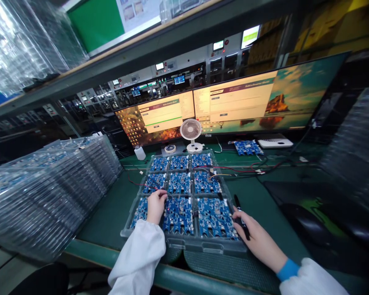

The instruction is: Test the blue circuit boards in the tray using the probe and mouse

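Here, the black pen (241,217) lies gripped in the right hand's (258,239) fingers (238,215).

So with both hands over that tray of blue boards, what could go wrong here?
The red wire trails across the tray to the left hand; a tug might shift a circuit board. The black pen in the right hand could scrape parts. The stack of trays at the left reaches the table edge and might get knocked.

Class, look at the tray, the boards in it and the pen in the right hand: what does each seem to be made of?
Tray: probably thin clear plastic, glossy and see-through at the rim. Boards: blue rigid circuit board with small metallic parts. Pen in the right hand: black, seemingly plastic with a dull sheen.
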### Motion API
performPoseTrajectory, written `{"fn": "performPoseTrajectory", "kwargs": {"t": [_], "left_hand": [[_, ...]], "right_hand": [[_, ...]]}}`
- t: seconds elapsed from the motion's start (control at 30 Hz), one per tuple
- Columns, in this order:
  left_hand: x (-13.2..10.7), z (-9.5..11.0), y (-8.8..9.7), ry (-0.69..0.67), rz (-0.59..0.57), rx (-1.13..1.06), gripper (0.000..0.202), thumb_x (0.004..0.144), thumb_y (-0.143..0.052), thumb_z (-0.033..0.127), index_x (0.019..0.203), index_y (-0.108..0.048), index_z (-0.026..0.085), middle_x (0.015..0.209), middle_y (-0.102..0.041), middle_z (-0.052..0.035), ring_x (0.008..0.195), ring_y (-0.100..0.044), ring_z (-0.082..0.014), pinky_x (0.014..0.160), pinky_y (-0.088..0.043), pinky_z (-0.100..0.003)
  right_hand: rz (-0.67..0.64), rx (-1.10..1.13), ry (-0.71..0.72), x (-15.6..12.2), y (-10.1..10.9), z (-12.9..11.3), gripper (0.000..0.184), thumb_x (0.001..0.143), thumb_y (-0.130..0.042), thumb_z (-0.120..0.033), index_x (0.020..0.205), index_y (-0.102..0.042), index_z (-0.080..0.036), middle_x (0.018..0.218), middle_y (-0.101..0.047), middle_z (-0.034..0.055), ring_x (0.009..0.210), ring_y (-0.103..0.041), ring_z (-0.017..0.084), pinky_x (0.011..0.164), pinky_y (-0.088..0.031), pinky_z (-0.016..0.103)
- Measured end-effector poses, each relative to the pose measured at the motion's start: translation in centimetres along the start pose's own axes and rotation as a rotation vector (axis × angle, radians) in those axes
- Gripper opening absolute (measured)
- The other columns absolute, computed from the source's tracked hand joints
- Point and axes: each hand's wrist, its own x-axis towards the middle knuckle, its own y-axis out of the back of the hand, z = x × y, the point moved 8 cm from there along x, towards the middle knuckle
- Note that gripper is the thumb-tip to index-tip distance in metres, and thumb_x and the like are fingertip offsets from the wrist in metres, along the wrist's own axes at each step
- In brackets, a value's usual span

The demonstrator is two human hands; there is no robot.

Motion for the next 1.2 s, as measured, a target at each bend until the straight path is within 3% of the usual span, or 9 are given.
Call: {"fn": "performPoseTrajectory", "kwargs": {"t": [0.43,0.8,0.93,1.03,1.1,1.2], "left_hand": [[0.0,-0.6,-0.4,-0.026,-0.036,0.085,0.014,0.079,-0.057,0.014,0.088,-0.067,0.017,0.085,-0.069,-0.0047,0.081,-0.064,-0.0161,0.083,-0.049,-0.031],[-0.4,0.8,-0.2,-0.056,0.008,0.149,0.019,0.074,-0.058,0.005,0.089,-0.062,0.016,0.087,-0.057,-0.0035,0.08,-0.055,-0.0163,0.081,-0.048,-0.031],[-0.9,1.3,0.6,-0.034,0.038,0.154,0.023,0.073,-0.058,0.007,0.095,-0.059,0.015,0.091,-0.053,-0.0047,0.082,-0.055,-0.0176,0.085,-0.048,-0.035],[-2.0,2.3,2.2,-0.046,0.137,0.192,0.026,0.073,-0.062,0.016,0.098,-0.059,0.016,0.099,-0.045,-0.0072,0.094,-0.054,-0.0226,0.095,-0.045,-0.042],[-3.0,3.6,2.8,-0.096,0.176,0.198,0.025,0.076,-0.06,0.025,0.1,-0.059,0.017,0.101,-0.043,-0.0086,0.101,-0.052,-0.0264,0.097,-0.043,-0.046],[-4.9,6.2,1.4,-0.19,0.092,0.099,0.024,0.082,-0.049,0.032,0.1,-0.058,0.019,0.103,-0.043,-0.0107,0.102,-0.052,-0.0277,0.099,-0.042,-0.052]], "right_hand": [[-0.024,0.005,-0.01,-0.1,-0.2,0.1,0.025,0.087,-0.041,-0.046,0.092,-0.053,-0.024,0.113,-0.063,0.0109,0.122,-0.051,0.027,0.095,-0.048,0.041],[-0.023,0.015,-0.019,0.0,-0.1,0.0,0.024,0.085,-0.041,-0.045,0.092,-0.054,-0.025,0.113,-0.064,0.0112,0.119,-0.053,0.026,0.095,-0.048,0.042],[-0.006,0.024,-0.003,-0.1,0.1,0.0,0.025,0.086,-0.042,-0.046,0.092,-0.054,-0.025,0.119,-0.062,0.0124,0.121,-0.052,0.026,0.096,-0.048,0.043],[0.058,0.033,0.02,-0.2,1.0,-0.1,0.027,0.087,-0.042,-0.046,0.094,-0.055,-0.024,0.127,-0.057,0.0134,0.121,-0.052,0.026,0.1,-0.045,0.044],[0.167,0.018,0.066,-0.4,2.5,-0.4,0.026,0.088,-0.043,-0.045,0.095,-0.056,-0.024,0.128,-0.057,0.0128,0.119,-0.054,0.025,0.1,-0.046,0.044],[0.357,-0.045,0.169,-1.0,5.7,-0.7,0.022,0.089,-0.046,-0.041,0.097,-0.058,-0.025,0.128,-0.057,0.0119,0.114,-0.057,0.024,0.094,-0.051,0.041]]}}
